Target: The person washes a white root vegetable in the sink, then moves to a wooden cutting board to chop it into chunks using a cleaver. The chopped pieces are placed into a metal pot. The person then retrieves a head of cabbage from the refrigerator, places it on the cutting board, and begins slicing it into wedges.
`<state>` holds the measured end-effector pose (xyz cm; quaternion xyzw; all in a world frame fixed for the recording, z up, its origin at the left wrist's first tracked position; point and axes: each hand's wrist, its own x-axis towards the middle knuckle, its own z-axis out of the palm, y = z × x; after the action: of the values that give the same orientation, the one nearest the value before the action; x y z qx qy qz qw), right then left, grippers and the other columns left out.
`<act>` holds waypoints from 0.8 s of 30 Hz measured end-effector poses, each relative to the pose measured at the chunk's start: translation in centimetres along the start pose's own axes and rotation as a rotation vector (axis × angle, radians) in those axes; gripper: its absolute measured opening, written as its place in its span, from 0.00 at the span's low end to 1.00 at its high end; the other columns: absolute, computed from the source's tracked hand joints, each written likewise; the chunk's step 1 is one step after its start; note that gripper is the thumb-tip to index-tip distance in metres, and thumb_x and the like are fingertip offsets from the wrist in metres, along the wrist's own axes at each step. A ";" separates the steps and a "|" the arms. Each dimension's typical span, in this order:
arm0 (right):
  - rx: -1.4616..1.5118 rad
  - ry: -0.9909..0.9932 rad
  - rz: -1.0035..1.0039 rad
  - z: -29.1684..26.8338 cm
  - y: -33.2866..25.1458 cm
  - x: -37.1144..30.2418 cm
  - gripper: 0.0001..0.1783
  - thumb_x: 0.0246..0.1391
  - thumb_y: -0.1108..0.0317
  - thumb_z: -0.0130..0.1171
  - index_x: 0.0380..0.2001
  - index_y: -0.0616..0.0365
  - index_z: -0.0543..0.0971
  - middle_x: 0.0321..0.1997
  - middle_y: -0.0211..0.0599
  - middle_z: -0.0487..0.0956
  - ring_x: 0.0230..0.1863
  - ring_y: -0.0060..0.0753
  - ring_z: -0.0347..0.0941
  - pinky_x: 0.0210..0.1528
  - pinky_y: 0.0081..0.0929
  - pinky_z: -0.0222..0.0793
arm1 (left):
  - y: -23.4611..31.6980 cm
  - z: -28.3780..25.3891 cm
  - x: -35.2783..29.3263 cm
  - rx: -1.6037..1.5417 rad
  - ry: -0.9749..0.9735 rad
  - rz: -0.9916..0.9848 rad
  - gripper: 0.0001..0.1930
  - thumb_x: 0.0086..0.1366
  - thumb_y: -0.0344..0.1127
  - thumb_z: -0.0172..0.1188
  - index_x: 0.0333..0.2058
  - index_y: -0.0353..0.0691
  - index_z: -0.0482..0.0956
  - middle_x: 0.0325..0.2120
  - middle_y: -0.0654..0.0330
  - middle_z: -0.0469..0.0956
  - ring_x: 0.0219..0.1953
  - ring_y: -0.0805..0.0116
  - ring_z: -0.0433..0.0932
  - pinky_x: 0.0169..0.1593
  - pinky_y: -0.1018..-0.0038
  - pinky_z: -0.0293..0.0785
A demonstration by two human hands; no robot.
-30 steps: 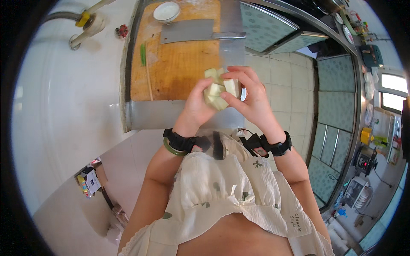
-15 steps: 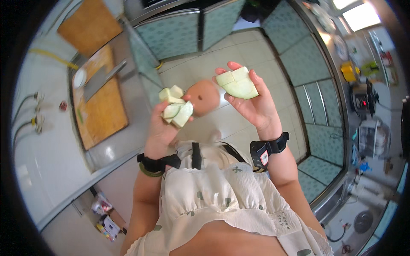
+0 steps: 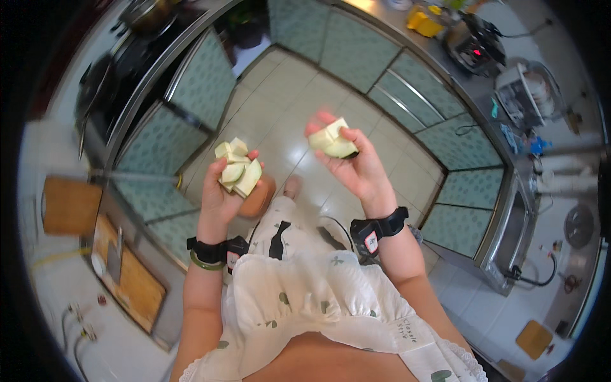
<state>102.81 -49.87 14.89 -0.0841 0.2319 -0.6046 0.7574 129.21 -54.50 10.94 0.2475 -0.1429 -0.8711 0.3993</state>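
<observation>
My left hand [image 3: 219,194] is closed around several cut vegetable pieces [image 3: 247,179], pale green-white chunks with flat cut faces that stick up above the fingers. My right hand [image 3: 358,164] holds more pale vegetable pieces [image 3: 331,141] between its thumb and fingers. A dark edge shows on the lower piece, and the fingertips are smeared by motion. Both hands are raised over the tiled floor, apart from each other. Black straps circle both wrists.
A round brown stool [image 3: 258,198] stands on the floor below my left hand. At left, a cleaver [image 3: 115,258] lies on a wooden cutting board [image 3: 137,286]. A wok [image 3: 95,86] and pot [image 3: 145,16] are on the stove. A black cooker [image 3: 474,48], dish rack [image 3: 523,92] and sink [image 3: 506,239] line the right.
My view has turned rightward, bringing the stove in and shifting the cutting board to the lower left. Both hands still hold their pieces; my right hand's pieces have tilted.
</observation>
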 end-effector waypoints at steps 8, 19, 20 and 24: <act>-0.058 0.278 -0.220 -5.1 -10.2 4.2 0.22 0.58 0.63 0.48 0.54 0.59 0.66 0.45 0.48 0.77 0.45 0.38 0.73 0.44 0.33 0.71 | -1.2 4.1 18.5 0.001 -0.191 -0.257 0.25 0.60 0.44 0.55 0.53 0.40 0.67 0.48 0.49 0.73 0.48 0.50 0.74 0.40 0.57 0.79; -0.059 0.617 -0.443 -10.1 -25.4 11.6 0.16 0.57 0.66 0.53 0.49 0.52 0.69 0.41 0.38 0.77 0.43 0.35 0.75 0.38 0.30 0.73 | 0.4 13.3 40.1 0.170 -0.174 -0.415 0.22 0.62 0.46 0.53 0.52 0.42 0.68 0.46 0.52 0.75 0.46 0.53 0.75 0.39 0.61 0.77; -0.061 0.616 -0.459 -10.6 -26.8 12.3 0.17 0.57 0.66 0.53 0.50 0.52 0.69 0.42 0.37 0.77 0.43 0.34 0.75 0.37 0.30 0.73 | 0.4 13.7 41.7 0.178 -0.173 -0.421 0.22 0.62 0.46 0.53 0.52 0.42 0.68 0.46 0.53 0.75 0.46 0.53 0.75 0.39 0.62 0.77; -0.217 0.453 -0.491 -12.9 -34.4 15.5 0.18 0.57 0.68 0.52 0.52 0.54 0.70 0.43 0.33 0.77 0.43 0.29 0.75 0.38 0.26 0.71 | -0.3 15.7 49.0 0.193 -0.202 -0.396 0.22 0.61 0.46 0.54 0.52 0.44 0.68 0.47 0.53 0.74 0.46 0.54 0.75 0.39 0.61 0.77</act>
<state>69.26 -71.50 13.69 -0.0809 0.4298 -0.7440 0.5052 93.10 -91.07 8.42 0.2192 -0.2135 -0.9351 0.1787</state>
